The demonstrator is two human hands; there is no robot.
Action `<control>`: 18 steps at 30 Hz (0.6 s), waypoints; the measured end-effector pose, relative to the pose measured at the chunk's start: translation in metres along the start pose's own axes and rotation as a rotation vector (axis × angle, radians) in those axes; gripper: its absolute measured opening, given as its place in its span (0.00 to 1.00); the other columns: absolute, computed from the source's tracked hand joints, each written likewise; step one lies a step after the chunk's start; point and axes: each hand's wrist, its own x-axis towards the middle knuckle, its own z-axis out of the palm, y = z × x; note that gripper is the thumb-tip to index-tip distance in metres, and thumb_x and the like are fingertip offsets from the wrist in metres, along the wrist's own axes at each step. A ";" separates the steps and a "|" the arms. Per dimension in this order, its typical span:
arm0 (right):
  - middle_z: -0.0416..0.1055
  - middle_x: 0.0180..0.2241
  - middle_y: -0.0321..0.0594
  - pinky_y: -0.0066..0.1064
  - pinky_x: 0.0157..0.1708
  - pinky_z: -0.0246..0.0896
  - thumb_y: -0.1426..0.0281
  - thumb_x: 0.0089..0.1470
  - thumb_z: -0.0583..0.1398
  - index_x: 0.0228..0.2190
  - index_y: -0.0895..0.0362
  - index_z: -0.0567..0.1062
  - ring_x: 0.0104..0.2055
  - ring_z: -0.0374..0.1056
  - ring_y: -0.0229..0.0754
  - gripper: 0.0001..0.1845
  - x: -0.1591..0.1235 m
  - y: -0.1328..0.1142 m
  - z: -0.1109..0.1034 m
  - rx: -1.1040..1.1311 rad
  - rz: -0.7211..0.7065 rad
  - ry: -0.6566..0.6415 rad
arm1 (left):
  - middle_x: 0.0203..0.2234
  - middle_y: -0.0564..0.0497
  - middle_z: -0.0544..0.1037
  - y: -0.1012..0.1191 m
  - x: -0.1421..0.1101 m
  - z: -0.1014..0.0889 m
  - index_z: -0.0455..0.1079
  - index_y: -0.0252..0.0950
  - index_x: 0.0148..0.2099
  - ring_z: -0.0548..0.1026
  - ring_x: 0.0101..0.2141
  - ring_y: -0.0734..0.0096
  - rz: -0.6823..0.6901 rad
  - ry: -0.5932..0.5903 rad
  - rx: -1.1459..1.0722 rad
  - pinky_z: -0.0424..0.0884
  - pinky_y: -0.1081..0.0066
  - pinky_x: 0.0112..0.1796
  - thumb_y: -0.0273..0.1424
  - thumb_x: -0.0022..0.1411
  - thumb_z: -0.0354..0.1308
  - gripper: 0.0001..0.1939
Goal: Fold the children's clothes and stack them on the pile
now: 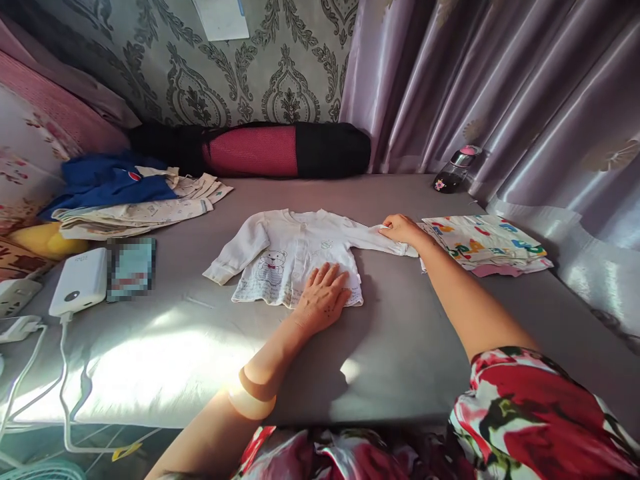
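Observation:
A small white long-sleeved baby shirt (285, 250) lies spread face up on a grey sheet, a bear drawing on its front. My left hand (324, 297) rests flat on the shirt's lower front, fingers stretched out. With thumb and fingers closed, my right hand (403, 230) pinches the sleeve on the right, near its cuff, and that sleeve stretches out sideways. The other sleeve lies slanting down to the left. Just beyond my right hand sits a folded stack of colourful printed cloth (485, 241).
Clothes (125, 193) are piled at the left. Below them lie a white power bank (80, 280) with a cable and a blurred-out flat object (131, 269). A black and red bolster (250, 152) lies along the wall; a dark bottle (454, 172) stands by the curtain (430, 80).

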 end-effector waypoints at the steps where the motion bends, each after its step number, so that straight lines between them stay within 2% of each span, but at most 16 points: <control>1: 0.76 0.47 0.46 0.30 0.43 0.61 0.64 0.61 0.56 0.46 0.56 0.77 0.48 0.70 0.45 0.16 0.000 0.002 0.001 -0.007 -0.021 0.045 | 0.66 0.40 0.59 0.002 0.000 0.000 0.61 0.38 0.65 0.53 0.67 0.48 -0.001 -0.010 0.024 0.52 0.46 0.63 0.39 0.72 0.43 0.24; 4: 0.74 0.48 0.48 0.33 0.47 0.59 0.67 0.61 0.54 0.47 0.56 0.76 0.51 0.68 0.48 0.16 -0.002 0.004 0.005 -0.081 -0.030 0.172 | 0.67 0.42 0.58 0.006 -0.001 -0.001 0.61 0.43 0.66 0.53 0.67 0.47 0.012 -0.009 0.071 0.53 0.44 0.63 0.40 0.73 0.42 0.24; 9: 0.71 0.52 0.53 0.37 0.49 0.57 0.75 0.59 0.53 0.50 0.59 0.74 0.54 0.65 0.51 0.19 -0.001 -0.009 0.007 -0.174 0.065 0.051 | 0.66 0.41 0.60 0.007 -0.001 0.000 0.62 0.43 0.66 0.55 0.66 0.46 0.024 0.023 0.088 0.54 0.44 0.62 0.40 0.72 0.43 0.23; 12: 0.70 0.53 0.51 0.38 0.51 0.55 0.78 0.58 0.53 0.51 0.58 0.74 0.55 0.62 0.52 0.21 0.005 -0.028 0.004 -0.176 0.019 0.075 | 0.65 0.42 0.62 0.006 -0.001 0.000 0.63 0.42 0.64 0.56 0.65 0.49 0.039 0.050 0.071 0.54 0.45 0.62 0.39 0.73 0.42 0.23; 15: 0.71 0.53 0.47 0.36 0.51 0.54 0.74 0.63 0.50 0.52 0.55 0.73 0.55 0.63 0.50 0.20 0.012 -0.057 0.005 -0.072 -0.111 0.095 | 0.64 0.44 0.64 0.005 -0.002 0.000 0.64 0.41 0.63 0.57 0.66 0.54 0.099 0.043 0.028 0.53 0.47 0.63 0.38 0.73 0.41 0.22; 18: 0.70 0.54 0.48 0.36 0.51 0.55 0.70 0.65 0.50 0.52 0.55 0.73 0.56 0.62 0.51 0.18 0.019 -0.084 0.010 -0.019 -0.129 0.057 | 0.64 0.46 0.64 0.004 -0.003 0.000 0.63 0.40 0.64 0.56 0.66 0.57 0.153 0.024 0.000 0.52 0.48 0.63 0.38 0.74 0.39 0.23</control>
